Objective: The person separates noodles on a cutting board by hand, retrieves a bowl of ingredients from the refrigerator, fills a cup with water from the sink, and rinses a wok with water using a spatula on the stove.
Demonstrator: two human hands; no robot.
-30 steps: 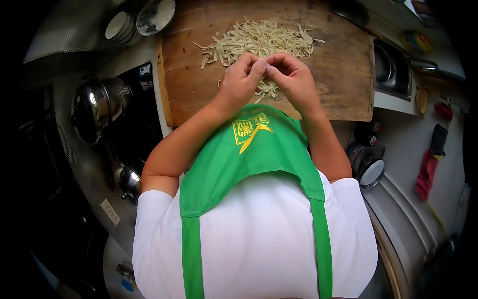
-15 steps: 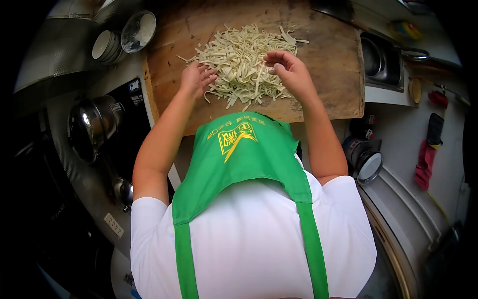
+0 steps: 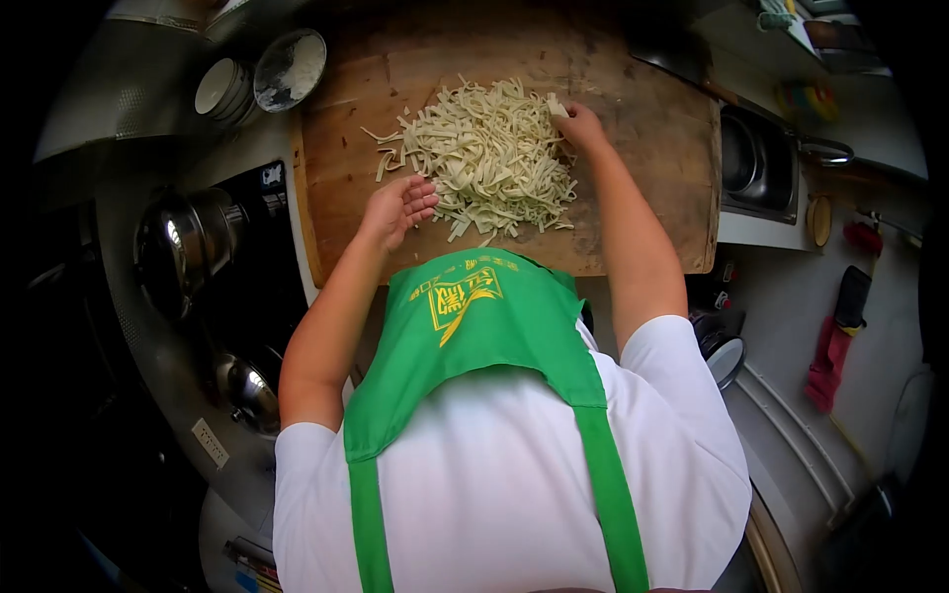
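Note:
A loose heap of flat, pale noodles (image 3: 491,153) lies on the wooden board (image 3: 346,109). My right hand (image 3: 579,128) is at the heap's far right edge, its fingers closed on a few noodle strips that poke out past the fingertips. At the near left side of the pile is my left hand (image 3: 398,210), palm turned toward the noodles. Its fingers are stretched out and a little curved, with nothing held. A few stray strips (image 3: 388,158) rest on the board left of the heap.
Back left stand stacked bowls (image 3: 221,91) and a bowl with white powder (image 3: 290,71). A metal pot (image 3: 183,252) and a rounded lid (image 3: 247,393) are at the left. On the right are a sink (image 3: 759,163) and a knife-like dark blade (image 3: 672,61) along the board's far edge.
My right hand has gone from open over the noodles to closed on some strips at the right edge. My left hand stays open, now nearer the front of the heap. The view has shifted slightly.

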